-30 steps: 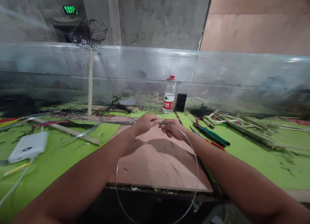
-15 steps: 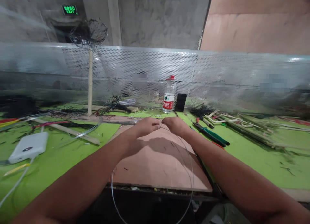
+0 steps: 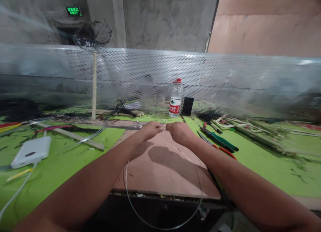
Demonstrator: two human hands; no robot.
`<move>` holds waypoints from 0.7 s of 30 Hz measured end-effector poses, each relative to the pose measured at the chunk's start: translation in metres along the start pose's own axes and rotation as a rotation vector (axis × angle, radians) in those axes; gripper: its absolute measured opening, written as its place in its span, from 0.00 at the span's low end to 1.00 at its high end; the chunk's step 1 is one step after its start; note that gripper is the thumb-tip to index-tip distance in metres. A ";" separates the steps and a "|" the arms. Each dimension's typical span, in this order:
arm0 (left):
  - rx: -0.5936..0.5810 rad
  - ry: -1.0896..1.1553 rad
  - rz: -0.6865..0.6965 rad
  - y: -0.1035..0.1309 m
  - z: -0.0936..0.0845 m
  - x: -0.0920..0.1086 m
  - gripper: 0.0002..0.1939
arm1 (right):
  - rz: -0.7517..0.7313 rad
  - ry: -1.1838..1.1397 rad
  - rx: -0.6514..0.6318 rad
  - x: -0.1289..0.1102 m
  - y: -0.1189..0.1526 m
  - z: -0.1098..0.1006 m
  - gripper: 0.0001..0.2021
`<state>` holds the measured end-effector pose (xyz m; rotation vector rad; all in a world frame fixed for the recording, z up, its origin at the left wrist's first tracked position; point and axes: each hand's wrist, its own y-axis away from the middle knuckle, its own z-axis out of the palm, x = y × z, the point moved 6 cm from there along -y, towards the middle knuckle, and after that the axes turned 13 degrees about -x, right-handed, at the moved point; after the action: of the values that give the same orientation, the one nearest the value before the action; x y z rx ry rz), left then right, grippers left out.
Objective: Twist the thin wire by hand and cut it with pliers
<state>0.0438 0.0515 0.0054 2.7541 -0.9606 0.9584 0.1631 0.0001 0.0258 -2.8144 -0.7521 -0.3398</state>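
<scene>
A thin, shiny wire (image 3: 128, 197) forms a large loop that hangs toward me, its lower curve past the near edge of a pinkish wooden board (image 3: 150, 181). My left hand (image 3: 150, 130) is closed in a pinch on the wire above the far part of the board. Close beside it, my right hand (image 3: 179, 132) pinches the wire too, fingers curled inward. The fingertips almost meet, and the wire ends between them are too small to make out. Shadows of both hands fall on the board.
Right of my right arm lie green-handled pliers (image 3: 223, 141) and red-handled scissors (image 3: 227, 153), with bamboo strips (image 3: 260, 135) beyond. A water bottle (image 3: 175, 99) and a black phone (image 3: 188, 106) stand behind. At left are a white power bank (image 3: 31, 151) and an upright stick (image 3: 94, 88) bearing a net.
The wire loop has become narrower and its bottom curve has risen into view. My right hand has shifted slightly left and turned, and the scissors show more beside my right forearm.
</scene>
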 end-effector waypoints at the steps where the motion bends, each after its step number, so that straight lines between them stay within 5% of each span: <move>1: 0.021 -0.012 -0.007 0.000 -0.002 0.000 0.13 | 0.000 -0.005 0.000 -0.003 0.000 0.001 0.09; 11: 0.083 0.085 -0.046 0.004 -0.005 -0.006 0.12 | -0.084 -0.137 0.014 -0.011 -0.001 0.009 0.10; 14: 0.061 0.134 -0.040 0.007 -0.007 -0.003 0.14 | 0.026 -0.512 0.246 0.017 0.006 -0.005 0.19; 18: 0.038 0.163 -0.019 0.009 -0.008 0.000 0.17 | 0.155 -1.391 0.650 0.080 0.015 0.000 0.18; 21: 0.021 0.190 0.048 0.009 -0.007 0.007 0.18 | 0.202 -1.780 0.340 0.090 0.002 0.031 0.08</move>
<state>0.0384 0.0425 0.0139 2.6079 -0.9931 1.2186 0.2446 0.0483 0.0206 -2.1139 -0.5276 2.2144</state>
